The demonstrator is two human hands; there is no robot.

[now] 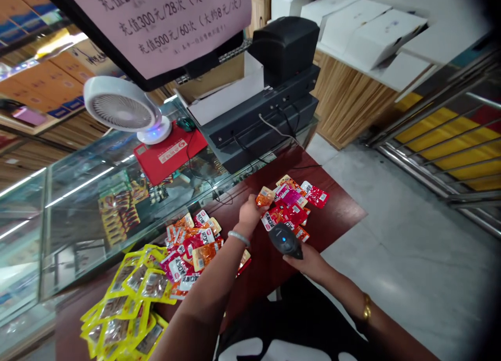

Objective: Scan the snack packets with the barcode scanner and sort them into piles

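Observation:
My left hand pinches a small orange snack packet at the left edge of a pile of red, pink and orange packets. In my right hand is a black barcode scanner with a blue light on top, held just in front of that pile. A second, larger pile of mixed red and orange packets lies left of my left forearm. Beyond it, nearer the lower left, yellow-edged snack packets are heaped on the dark red tabletop.
Behind the table runs a glass display counter. On it stand a white fan, a red mat, a black cash drawer with cables, and a monitor bearing a pink paper sign. A metal railing rises at the right.

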